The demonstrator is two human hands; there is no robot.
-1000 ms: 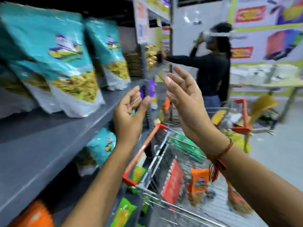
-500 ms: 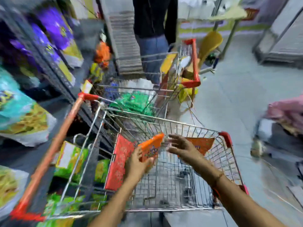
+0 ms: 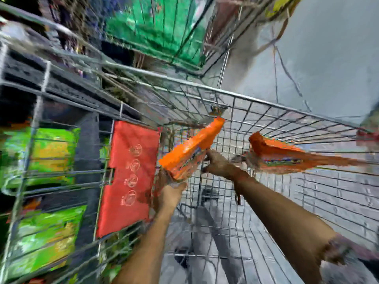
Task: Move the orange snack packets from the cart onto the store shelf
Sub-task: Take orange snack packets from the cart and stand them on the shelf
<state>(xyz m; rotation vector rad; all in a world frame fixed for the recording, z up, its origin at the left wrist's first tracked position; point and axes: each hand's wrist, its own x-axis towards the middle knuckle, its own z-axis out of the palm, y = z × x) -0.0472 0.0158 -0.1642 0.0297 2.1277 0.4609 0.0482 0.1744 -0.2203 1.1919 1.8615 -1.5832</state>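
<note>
- A grey shop floor (image 3: 328, 58) fills the upper right; the whole view is smeared with motion blur, and the wire cart (image 3: 235, 95) takes up most of it.
- Compared with half a second ago the camera has dropped closer into the cart, and the person in dark clothes beyond it is out of view.
- The left hand (image 3: 170, 193) has lifted its orange snack packet (image 3: 188, 152) higher, tilted up to the right; the fingers are closed round the packet's lower end.
- The right hand (image 3: 217, 163), earlier spread open above the basket, now sits against the same packet's right edge with fingers curled; whether it actually grips is too blurred to tell.
- A second orange packet (image 3: 274, 154) lies inside the cart to the right, near the wire side.
- The red child-seat flap (image 3: 129, 177) stands just left of the left hand.
- Green packets (image 3: 45, 232) show through the cart's left wall, on the lower shelf.
- A second cart holding a green pack (image 3: 155, 23) stands ahead.
</note>
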